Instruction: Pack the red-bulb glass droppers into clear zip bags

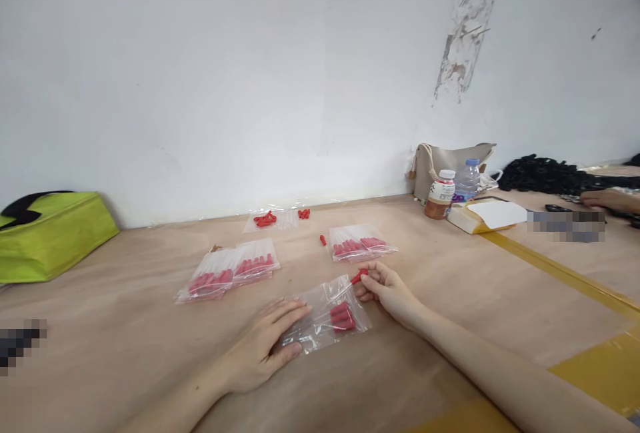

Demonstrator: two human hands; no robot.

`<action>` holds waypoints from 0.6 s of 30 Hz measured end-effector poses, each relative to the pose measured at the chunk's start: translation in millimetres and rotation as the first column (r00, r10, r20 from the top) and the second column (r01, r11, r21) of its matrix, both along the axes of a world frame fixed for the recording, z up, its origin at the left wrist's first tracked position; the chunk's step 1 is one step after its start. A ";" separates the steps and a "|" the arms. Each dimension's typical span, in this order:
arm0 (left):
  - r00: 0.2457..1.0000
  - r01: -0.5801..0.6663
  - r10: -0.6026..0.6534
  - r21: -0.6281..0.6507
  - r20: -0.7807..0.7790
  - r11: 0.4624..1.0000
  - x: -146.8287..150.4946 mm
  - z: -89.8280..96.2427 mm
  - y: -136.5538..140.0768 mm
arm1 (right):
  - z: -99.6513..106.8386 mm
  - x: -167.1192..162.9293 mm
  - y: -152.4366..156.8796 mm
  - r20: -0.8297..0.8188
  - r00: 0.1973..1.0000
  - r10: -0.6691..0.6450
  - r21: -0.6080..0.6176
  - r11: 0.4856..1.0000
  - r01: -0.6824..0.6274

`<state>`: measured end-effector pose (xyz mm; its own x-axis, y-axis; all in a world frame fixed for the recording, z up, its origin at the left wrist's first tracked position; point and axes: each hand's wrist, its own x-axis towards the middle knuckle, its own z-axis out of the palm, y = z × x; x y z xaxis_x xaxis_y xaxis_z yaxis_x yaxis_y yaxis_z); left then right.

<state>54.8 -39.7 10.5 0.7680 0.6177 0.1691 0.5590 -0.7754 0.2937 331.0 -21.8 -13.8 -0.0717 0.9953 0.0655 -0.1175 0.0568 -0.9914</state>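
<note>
My left hand (275, 340) lies with its fingers stretched out over the left end of a clear plastic zip bag (320, 326), which rests on the table. Inside the bag, at its right end, several red tapered pieces (343, 317) sit side by side. At the bag's upper right edge, my right hand (387, 292) pinches one small red piece (359, 276) between thumb and fingers. The piece is tilted, its tip towards the bag; I cannot tell whether it is within the opening. A stack of filled bags (357, 244) lies just beyond my right hand.
More filled bags (230, 270) overlap on the left. Loose red pieces (265, 219) lie near the wall, and a single one (323, 240) lies closer. A green bag (60, 236) stands far left. Bottles (441, 194), a box (467, 218) and another person's hand (613, 200) are at right.
</note>
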 end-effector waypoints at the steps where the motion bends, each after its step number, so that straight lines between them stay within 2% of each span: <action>1: 1.000 -0.001 0.001 0.001 0.003 1.000 0.1 0.0 0.0 | -0.2 1.0 -0.8 0.067 0.997 0.042 0.014 0.999 -0.044; 3: 1.000 -0.003 0.003 0.003 0.008 1.000 0.4 -0.3 0.2 | -1.0 2.1 -1.6 0.221 0.971 0.091 0.048 0.993 -0.104; 7: 1.000 -0.001 0.001 -0.005 0.001 1.000 1.3 -1.2 0.7 | -1.6 1.0 0.1 0.454 0.888 0.072 0.123 0.982 -0.143; 9: 1.000 -0.004 0.004 -0.006 -0.008 1.000 1.8 -0.7 0.5 | -0.9 0.1 2.3 0.460 0.874 0.156 0.103 0.968 -0.227; 12: 1.000 -0.011 0.010 -0.009 -0.027 1.000 2.3 1.0 -0.1 | -0.7 -1.4 5.7 0.376 0.872 0.314 0.047 0.933 -0.357; 14: 0.999 -0.007 0.007 -0.013 -0.038 1.000 2.4 1.8 0.0 | -2.5 -3.5 7.6 0.325 0.894 0.308 0.027 0.942 -0.334; 18: 0.999 0.009 -0.009 -0.005 -0.032 1.000 2.7 1.4 1.1 | -7.1 -9.7 8.0 0.365 0.929 0.062 0.072 0.993 -0.094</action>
